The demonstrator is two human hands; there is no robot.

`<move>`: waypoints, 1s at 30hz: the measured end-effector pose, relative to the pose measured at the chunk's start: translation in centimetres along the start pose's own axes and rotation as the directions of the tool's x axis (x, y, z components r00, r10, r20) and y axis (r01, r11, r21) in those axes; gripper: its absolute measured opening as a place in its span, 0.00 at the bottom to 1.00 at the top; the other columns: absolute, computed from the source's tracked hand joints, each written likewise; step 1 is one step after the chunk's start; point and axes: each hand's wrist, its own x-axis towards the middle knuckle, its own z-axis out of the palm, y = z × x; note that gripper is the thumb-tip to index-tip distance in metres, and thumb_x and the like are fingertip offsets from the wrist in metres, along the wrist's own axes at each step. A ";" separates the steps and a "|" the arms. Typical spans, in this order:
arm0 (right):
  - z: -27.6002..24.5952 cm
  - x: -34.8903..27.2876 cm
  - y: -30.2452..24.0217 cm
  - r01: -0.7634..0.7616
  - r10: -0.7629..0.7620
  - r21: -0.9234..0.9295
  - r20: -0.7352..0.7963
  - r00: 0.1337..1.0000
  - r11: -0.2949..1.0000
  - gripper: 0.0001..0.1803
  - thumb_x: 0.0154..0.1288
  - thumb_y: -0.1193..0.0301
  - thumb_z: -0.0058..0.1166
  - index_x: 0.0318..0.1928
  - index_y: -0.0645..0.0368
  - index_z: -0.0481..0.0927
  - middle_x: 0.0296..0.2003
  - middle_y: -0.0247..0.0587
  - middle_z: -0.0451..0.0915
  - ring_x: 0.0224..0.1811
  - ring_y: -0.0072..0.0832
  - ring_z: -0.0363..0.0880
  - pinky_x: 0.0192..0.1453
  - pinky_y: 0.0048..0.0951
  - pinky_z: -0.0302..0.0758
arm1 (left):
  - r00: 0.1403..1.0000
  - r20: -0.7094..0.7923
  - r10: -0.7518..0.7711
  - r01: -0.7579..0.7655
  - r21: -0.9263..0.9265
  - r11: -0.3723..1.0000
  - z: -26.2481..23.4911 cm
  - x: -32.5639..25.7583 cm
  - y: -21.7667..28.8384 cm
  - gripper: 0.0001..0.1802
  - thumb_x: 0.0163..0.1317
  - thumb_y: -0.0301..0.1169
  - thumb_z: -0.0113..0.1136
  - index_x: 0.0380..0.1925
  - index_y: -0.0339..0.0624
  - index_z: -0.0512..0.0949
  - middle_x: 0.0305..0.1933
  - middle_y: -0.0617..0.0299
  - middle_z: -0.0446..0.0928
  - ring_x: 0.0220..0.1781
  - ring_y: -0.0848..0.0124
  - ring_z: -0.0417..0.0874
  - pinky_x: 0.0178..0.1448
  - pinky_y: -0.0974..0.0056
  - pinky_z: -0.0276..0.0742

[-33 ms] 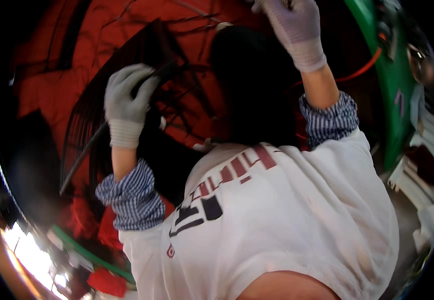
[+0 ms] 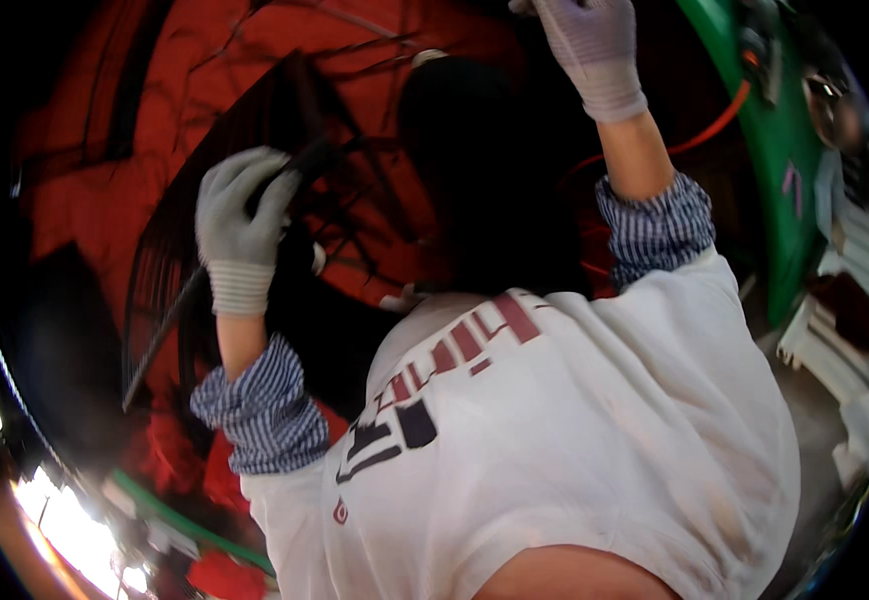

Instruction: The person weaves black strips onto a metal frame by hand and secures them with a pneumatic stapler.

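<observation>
My left hand [image 2: 239, 215], in a pale grey knitted glove, is closed around a dark bar of a black slatted frame [image 2: 162, 270]. The frame stands tilted at the left, its slats running down toward a dark lower edge. My thumb and fingers meet at the bar near its upper part. My right hand [image 2: 594, 50], in a similar pale glove, is raised at the top edge of the view. Its fingers are mostly cut off there, so what it holds, if anything, is hidden.
A red covering [image 2: 244, 50] with thin dark rods lies beneath. My dark-clad legs [image 2: 484, 190] are in the middle. On the right an orange cable [image 2: 719, 125] runs beside a green edge [image 2: 779, 200], with white pieces [image 2: 824, 350] beyond. A red cloth [image 2: 224, 575] is lower left.
Both hands sit slightly differently in the picture: the left a little lower and farther left, the right slightly higher. The black frame shifts along with the whole view. The left grip stays the same.
</observation>
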 end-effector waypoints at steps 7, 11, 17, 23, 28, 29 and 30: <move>-12.4 -0.7 22.5 -0.469 0.325 -0.695 -0.340 0.882 0.545 0.17 0.66 0.54 0.54 0.43 0.49 0.87 0.42 0.48 0.86 0.46 0.51 0.85 0.52 0.44 0.81 | 0.996 0.040 -0.079 0.079 -0.003 0.997 -0.6 0.5 1.7 0.10 0.59 0.25 0.65 0.41 0.35 0.85 0.48 0.56 0.84 0.58 0.57 0.79 0.65 0.55 0.72; -13.2 -9.5 32.6 -0.505 0.636 -0.756 -0.156 0.756 0.416 0.19 0.70 0.58 0.46 0.46 0.53 0.87 0.49 0.53 0.85 0.53 0.53 0.83 0.59 0.47 0.79 | 0.998 0.059 0.031 -0.035 0.070 0.997 -1.0 1.4 1.4 0.11 0.61 0.26 0.64 0.42 0.33 0.85 0.48 0.54 0.84 0.58 0.55 0.79 0.66 0.53 0.72; -10.3 -14.9 37.5 -0.616 0.738 -0.649 -0.123 0.663 0.446 0.18 0.71 0.59 0.47 0.49 0.53 0.87 0.52 0.54 0.84 0.54 0.54 0.81 0.60 0.48 0.77 | 0.998 0.054 -0.033 0.026 0.113 0.993 -1.4 1.4 2.0 0.14 0.63 0.33 0.64 0.41 0.32 0.85 0.48 0.53 0.84 0.57 0.54 0.79 0.66 0.52 0.72; -5.8 -11.3 39.2 -0.768 0.839 -0.560 -0.219 0.498 0.310 0.21 0.72 0.58 0.50 0.61 0.48 0.80 0.60 0.47 0.81 0.60 0.50 0.79 0.65 0.47 0.76 | 0.995 0.089 -0.044 0.033 0.125 0.992 -1.6 1.1 1.2 0.17 0.65 0.39 0.62 0.38 0.33 0.84 0.46 0.54 0.84 0.58 0.52 0.78 0.66 0.49 0.71; -3.2 -8.0 40.4 -0.744 0.927 -0.658 -0.200 0.318 0.113 0.22 0.73 0.59 0.50 0.63 0.49 0.79 0.64 0.48 0.77 0.63 0.49 0.77 0.67 0.47 0.75 | 0.989 0.124 -0.081 0.060 0.161 0.985 -1.6 0.8 0.6 0.17 0.65 0.41 0.63 0.38 0.35 0.84 0.45 0.56 0.84 0.60 0.51 0.77 0.68 0.47 0.70; -3.3 -7.8 40.8 -0.691 0.947 -0.714 -0.128 0.294 0.118 0.22 0.73 0.59 0.50 0.64 0.50 0.79 0.64 0.49 0.77 0.64 0.49 0.76 0.66 0.46 0.75 | 0.988 0.127 -0.082 0.058 0.183 0.981 -1.6 0.8 0.7 0.17 0.65 0.41 0.63 0.38 0.35 0.84 0.45 0.56 0.84 0.60 0.50 0.77 0.68 0.47 0.69; -3.5 -7.7 41.2 -0.635 0.950 -0.760 -0.081 0.301 0.137 0.22 0.73 0.60 0.51 0.64 0.50 0.79 0.65 0.50 0.76 0.65 0.48 0.76 0.66 0.46 0.76 | 0.988 0.135 -0.072 0.050 0.162 0.986 -1.6 0.9 0.7 0.17 0.65 0.41 0.63 0.38 0.35 0.84 0.45 0.55 0.84 0.60 0.50 0.77 0.68 0.47 0.69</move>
